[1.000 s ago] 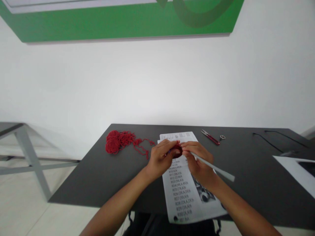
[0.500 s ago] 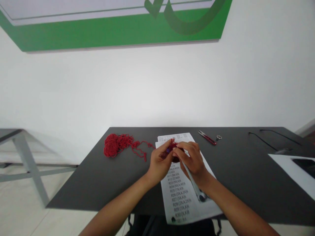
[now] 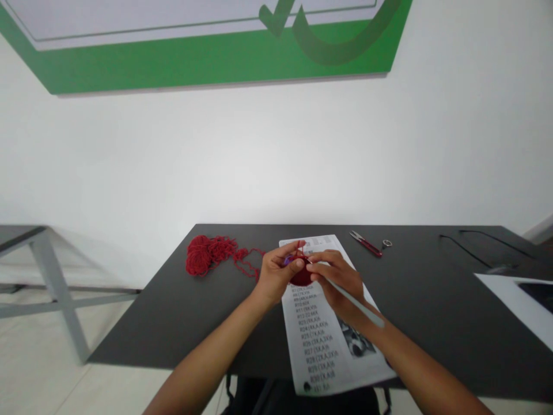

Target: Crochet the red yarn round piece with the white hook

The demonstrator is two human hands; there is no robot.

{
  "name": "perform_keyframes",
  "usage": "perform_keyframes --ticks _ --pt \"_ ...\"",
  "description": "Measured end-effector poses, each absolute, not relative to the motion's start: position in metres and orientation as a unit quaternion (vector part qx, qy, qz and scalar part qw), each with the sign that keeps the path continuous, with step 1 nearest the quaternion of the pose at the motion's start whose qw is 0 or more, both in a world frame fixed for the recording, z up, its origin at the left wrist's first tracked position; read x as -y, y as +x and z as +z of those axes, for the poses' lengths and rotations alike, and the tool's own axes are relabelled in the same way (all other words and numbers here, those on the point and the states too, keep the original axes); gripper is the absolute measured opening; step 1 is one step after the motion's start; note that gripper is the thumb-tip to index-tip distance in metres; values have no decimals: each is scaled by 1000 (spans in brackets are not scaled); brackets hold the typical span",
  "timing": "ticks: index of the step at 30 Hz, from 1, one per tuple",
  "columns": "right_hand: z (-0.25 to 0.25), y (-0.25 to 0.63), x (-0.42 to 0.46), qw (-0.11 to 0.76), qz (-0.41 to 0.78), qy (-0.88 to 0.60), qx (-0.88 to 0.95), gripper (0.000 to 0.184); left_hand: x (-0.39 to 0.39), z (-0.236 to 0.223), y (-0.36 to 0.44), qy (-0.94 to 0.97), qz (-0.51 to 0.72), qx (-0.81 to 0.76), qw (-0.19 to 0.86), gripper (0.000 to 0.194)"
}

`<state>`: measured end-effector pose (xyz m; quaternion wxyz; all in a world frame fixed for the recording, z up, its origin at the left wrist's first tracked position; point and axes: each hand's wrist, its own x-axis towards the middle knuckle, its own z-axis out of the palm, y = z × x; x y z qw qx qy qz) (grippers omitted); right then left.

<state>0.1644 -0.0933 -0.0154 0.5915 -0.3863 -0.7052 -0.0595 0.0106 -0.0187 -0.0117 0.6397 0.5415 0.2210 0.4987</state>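
My left hand (image 3: 275, 272) pinches a small round piece of dark red crochet work (image 3: 301, 278), its index finger raised with red yarn looped over it. A small purple spot (image 3: 287, 261), perhaps a stitch marker, shows beside the thumb. In my right hand (image 3: 339, 279) is a crochet hook (image 3: 358, 304) with a long pale handle that slants down over the wrist; its tip meets the upper edge of the crochet. Left of the hands lies a loose ball of red yarn (image 3: 199, 255), a strand trailing toward my left hand. Under both hands is a printed pattern sheet (image 3: 309, 346).
Red-handled thread snips (image 3: 367, 244) and a small metal ring (image 3: 387, 244) lie at the back right of the dark table (image 3: 207, 328). Farther right are eyeglasses (image 3: 475, 253) and a white sheet (image 3: 518, 305) with a dark object on it. A wall stands behind.
The hook handle swung down toward me, then back outward to the right. My left index finger has lifted with the yarn, and more of the crochet piece shows below the fingers.
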Motion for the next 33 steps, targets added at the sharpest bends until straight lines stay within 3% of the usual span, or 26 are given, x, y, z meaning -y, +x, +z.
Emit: perform_keyframes --ticks 5,9,14,21,26,33 --pt "-11 162 91 608 20 -407 682 6 7 -8 1 655 536 -250 470 41" --pt "-15 160 92 592 106 -473 644 13 4 -7 -1 683 556 -260 396 32" --pt "-19 156 96 631 246 -484 554 24 5 -6 0 696 564 -267 356 26" --pt "-19 156 80 724 433 -328 426 32 16 -10 7 679 549 -300 385 28" --pt "-26 157 75 733 403 -343 427 30 25 -16 11 697 538 -301 366 31" --pt "-22 159 86 676 204 -416 573 17 28 -18 7 779 541 -212 235 29"
